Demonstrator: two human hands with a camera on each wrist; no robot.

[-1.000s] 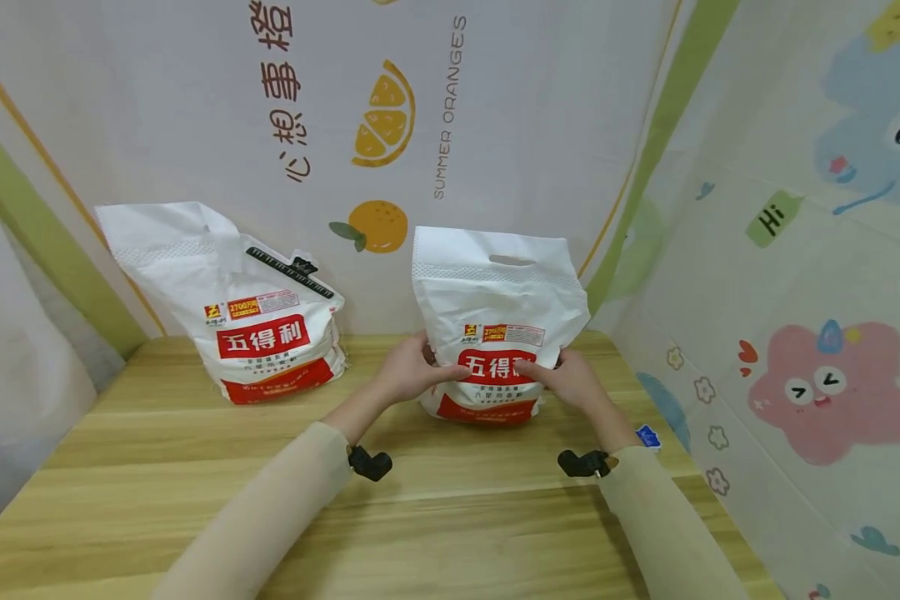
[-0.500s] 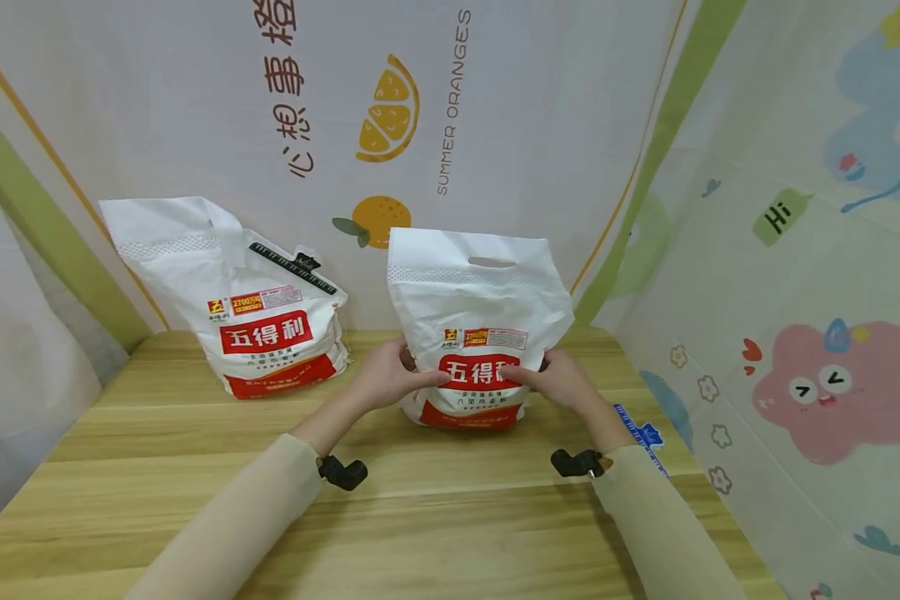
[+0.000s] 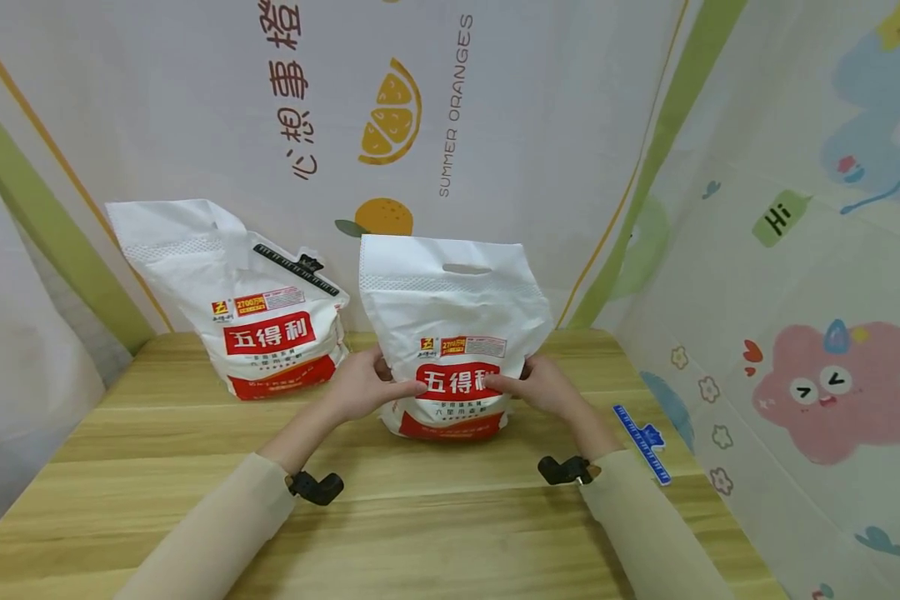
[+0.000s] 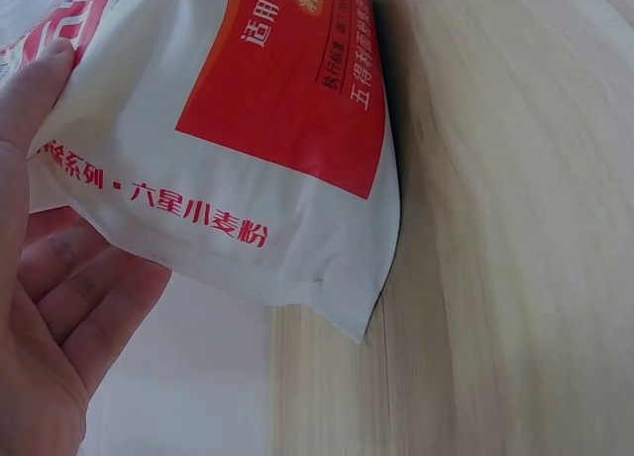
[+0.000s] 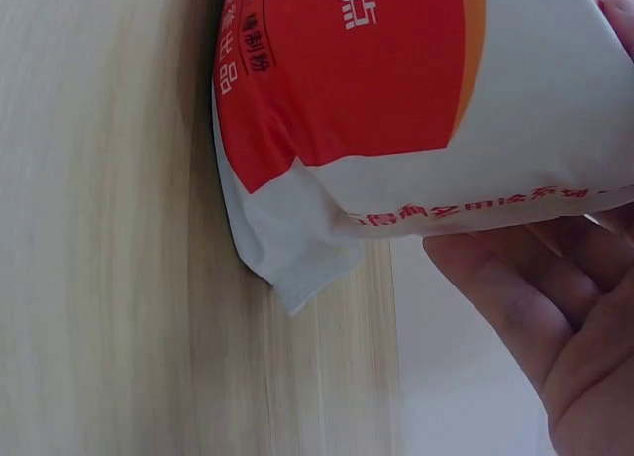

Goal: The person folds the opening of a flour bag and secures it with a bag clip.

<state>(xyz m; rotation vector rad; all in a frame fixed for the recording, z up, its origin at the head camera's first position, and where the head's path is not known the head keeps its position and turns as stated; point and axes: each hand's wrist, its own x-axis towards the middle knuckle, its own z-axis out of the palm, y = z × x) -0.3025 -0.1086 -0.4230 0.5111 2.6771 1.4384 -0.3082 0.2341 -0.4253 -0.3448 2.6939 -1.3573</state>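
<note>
A white flour bag (image 3: pixel 453 321) with red printing and a slotted handle at its top stands upright between both hands. My left hand (image 3: pixel 360 386) grips its left side, thumb on the front and fingers round behind. On the opposite side my right hand (image 3: pixel 543 387) holds it in the same way, the thumb reaching over the red label. In the left wrist view, the fingers (image 4: pixel 99 297) curl beneath the bag's side fold. The right wrist view shows the bag's lower corner (image 5: pixel 297 268) close over the wooden surface.
A second flour bag (image 3: pixel 270 333) stands at the back left, its slanted edge closed by a black clip (image 3: pixel 296 268). On the wooden table (image 3: pixel 450 533) a blue clip (image 3: pixel 645 446) lies right of the right wrist. Printed curtains rise behind and at the sides.
Both hands have moved the flour bag left and a little nearer to me. The blue clip, mostly hidden behind the right forearm before, now shows in full.
</note>
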